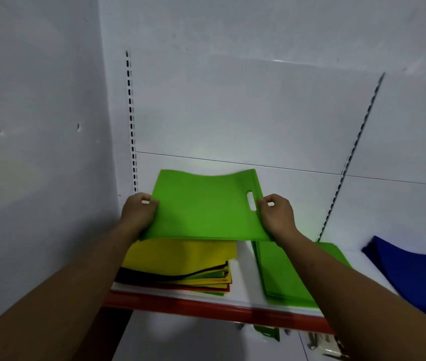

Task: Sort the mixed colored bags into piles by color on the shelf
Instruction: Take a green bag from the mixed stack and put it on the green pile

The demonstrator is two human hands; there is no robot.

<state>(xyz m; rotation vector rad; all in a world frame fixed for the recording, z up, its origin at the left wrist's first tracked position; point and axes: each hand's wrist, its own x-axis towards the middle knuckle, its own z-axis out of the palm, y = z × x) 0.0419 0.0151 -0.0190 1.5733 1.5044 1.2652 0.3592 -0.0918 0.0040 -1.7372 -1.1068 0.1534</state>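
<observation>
A green bag (204, 204) with a slot handle hangs flat in the air above the shelf. My left hand (139, 209) grips its left edge and my right hand (277, 214) grips its right edge beside the handle slot. Under it, at the left of the shelf, lies the mixed stack (180, 267) with a yellow bag on top and dark blue, green and red layers showing at its edge. A pile of green bags (282, 277) lies to the right of that stack, partly hidden by my right forearm. A blue pile (409, 269) sits at the far right.
The white shelf (243, 280) has a red front edge (180, 304). White back panels with slotted uprights (131, 121) rise behind it, and a wall closes the left side. Below the shelf, a green scrap (267, 332) and some packaging are partly visible.
</observation>
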